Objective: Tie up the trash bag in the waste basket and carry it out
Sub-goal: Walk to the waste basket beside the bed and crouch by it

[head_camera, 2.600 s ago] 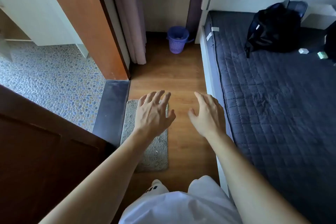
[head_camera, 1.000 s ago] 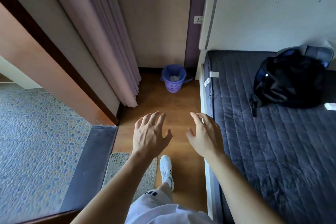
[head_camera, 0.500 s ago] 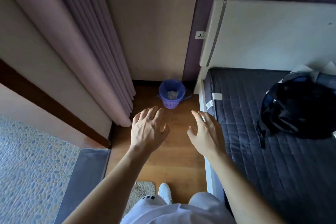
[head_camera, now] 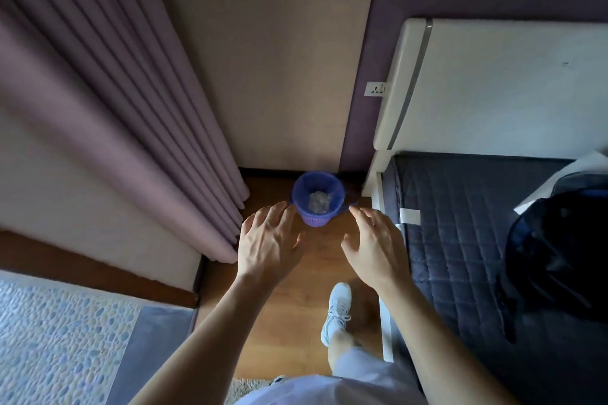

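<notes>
Reaching for the corner basket; both hands spread wide and holding nothing.

We hold our left hand [head_camera: 268, 245] and right hand [head_camera: 375, 248] out, fingers splayed, short of the purple waste basket [head_camera: 317, 202], which stands on the wood floor [head_camera: 296, 322] in the corner between the curtain [head_camera: 138, 115] and the bed [head_camera: 460, 240]. Its blue trash bag [head_camera: 304, 186] lines the rim, with pale crumpled scraps low inside. We judge the bag thin, soft and light, likely slippery; best gathered at the loose rim flaps, 1 side per hand. We can read no brand or writing.
</notes>
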`<state>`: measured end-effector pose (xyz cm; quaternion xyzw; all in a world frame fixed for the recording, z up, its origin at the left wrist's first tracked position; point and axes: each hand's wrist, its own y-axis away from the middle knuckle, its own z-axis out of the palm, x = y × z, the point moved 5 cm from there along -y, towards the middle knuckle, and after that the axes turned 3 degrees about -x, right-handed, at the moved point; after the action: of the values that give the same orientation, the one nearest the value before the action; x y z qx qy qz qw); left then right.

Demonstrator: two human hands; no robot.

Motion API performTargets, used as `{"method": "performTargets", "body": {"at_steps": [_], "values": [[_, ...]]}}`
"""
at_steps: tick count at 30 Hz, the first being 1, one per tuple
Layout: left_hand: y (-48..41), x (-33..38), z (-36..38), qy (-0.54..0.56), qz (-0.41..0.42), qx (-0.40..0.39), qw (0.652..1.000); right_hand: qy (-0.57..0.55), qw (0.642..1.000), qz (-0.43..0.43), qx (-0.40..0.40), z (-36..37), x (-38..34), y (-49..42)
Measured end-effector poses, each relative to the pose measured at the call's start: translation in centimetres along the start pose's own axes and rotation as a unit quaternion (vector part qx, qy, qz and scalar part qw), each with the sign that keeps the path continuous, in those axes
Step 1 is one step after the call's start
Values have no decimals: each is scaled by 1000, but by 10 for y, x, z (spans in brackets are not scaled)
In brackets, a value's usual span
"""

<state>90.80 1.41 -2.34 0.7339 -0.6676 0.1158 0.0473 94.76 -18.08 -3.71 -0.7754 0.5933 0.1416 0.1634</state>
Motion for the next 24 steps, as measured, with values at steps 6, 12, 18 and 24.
{"method": "performTargets", "body": {"at_steps": [6,12,18,24], "values": [[-98,12,16,5,-29,-7,1000,-4,1000,-14,-12,-4,37,-105],[-168,24,22,-3,-67,-4,998,-18,999,-37,-15,-5,63,-191],[-205,20,39,1,-99,-32,995,-24,998,-46,-27,4,73,-225],[-232,8,45,26,-97,-23,995,-14,999,-35,-38,15,78,-247]]}}
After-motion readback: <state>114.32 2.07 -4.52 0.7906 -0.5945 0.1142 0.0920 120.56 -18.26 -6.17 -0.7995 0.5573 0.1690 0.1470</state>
